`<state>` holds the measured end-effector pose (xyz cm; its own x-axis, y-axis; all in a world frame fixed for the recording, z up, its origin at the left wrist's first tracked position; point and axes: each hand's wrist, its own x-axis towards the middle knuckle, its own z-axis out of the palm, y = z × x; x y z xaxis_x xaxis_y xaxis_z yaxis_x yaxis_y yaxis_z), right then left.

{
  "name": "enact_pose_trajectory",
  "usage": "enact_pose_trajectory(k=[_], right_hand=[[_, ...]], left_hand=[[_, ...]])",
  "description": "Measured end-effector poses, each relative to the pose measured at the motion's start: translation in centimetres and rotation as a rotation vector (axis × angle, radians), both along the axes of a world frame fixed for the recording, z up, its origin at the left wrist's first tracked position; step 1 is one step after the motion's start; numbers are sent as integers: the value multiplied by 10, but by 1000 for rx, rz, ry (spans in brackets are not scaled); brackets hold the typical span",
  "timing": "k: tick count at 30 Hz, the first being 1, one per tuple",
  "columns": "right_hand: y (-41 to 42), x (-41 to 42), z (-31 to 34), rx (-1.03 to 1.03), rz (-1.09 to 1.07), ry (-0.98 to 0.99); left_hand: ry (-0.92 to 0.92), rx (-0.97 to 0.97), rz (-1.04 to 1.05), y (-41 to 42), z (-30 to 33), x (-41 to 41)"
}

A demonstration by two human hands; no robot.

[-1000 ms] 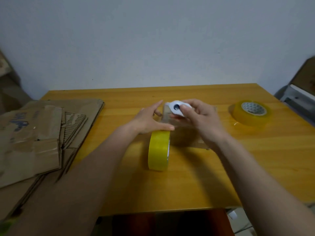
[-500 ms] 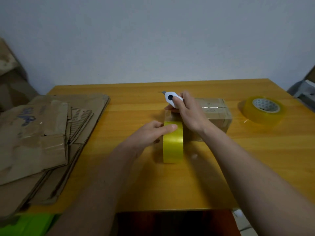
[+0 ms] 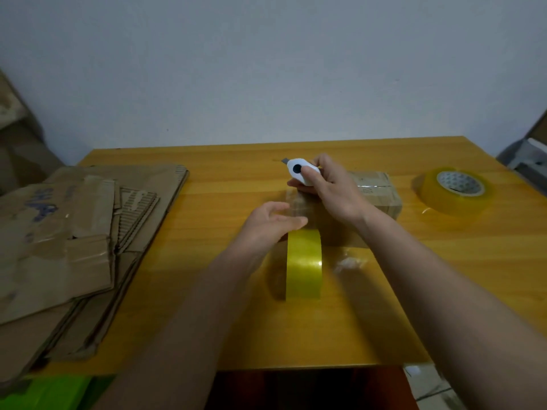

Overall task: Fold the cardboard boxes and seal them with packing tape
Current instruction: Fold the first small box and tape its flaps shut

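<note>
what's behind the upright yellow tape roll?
Directly behind the yellow tape roll sits a small taped cardboard box. The right hand, holding a white cutter, and the left hand cover its near-left part.

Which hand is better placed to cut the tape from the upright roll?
The right hand, I think: it already grips the white utility knife above the small cardboard box. The left hand carries no tool and rests at the upright yellow tape roll, steadying it.

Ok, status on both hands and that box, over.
Right hand grips white box cutter, blade out. Left hand open, touching upright yellow tape roll. Small brown cardboard box folded, taped on top. Nothing blocking.
</note>
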<state>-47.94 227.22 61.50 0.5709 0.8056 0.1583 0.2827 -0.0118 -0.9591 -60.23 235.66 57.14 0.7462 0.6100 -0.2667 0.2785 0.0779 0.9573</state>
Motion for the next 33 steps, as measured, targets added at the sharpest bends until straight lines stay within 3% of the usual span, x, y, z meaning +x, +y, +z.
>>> enact_pose_trajectory(k=[6,10,27,33], right_hand=[[-20,-6,6,40,-105,-176],[-51,-11,-11,-41,-187,-520],[-58,-26,-8,-331,-25,-1207],[-70,-13,-10,-404,-76,-1247]], left_hand=[[-144,-33,58,-5,-7,8],[-232,-77,77,-10,-5,11],[-223,-39,36,-6,-7,9],[-224,-57,58,-1,-9,9]])
